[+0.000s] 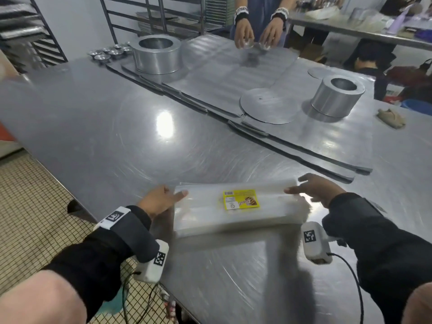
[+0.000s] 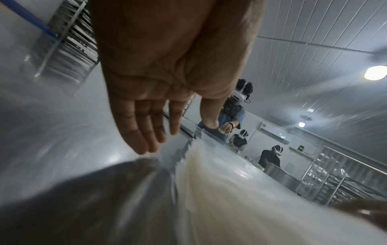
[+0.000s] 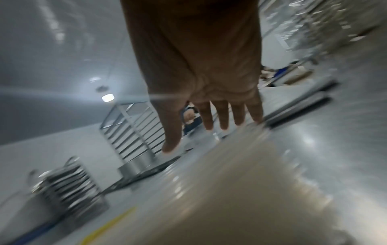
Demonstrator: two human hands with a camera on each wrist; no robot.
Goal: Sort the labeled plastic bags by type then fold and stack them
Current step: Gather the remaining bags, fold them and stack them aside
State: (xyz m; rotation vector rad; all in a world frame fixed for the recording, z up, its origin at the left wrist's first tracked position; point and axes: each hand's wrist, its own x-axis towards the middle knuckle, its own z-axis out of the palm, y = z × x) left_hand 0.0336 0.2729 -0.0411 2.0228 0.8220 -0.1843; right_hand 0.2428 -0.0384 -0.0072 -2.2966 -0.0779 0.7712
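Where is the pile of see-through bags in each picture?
Head: the pile of bags lies low and centre on the steel table, between the left hand and right hand.
Left wrist: pale sheet filling the lower right.
Right wrist: blurred pale mass, lower centre.
Shared landmark: the steel table.

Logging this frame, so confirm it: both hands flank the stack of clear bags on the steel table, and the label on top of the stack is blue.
Wrong on the colour. The label on the stack of clear bags is yellow, as the head view shows. The rest holds: the left hand and right hand flank it on the steel table.
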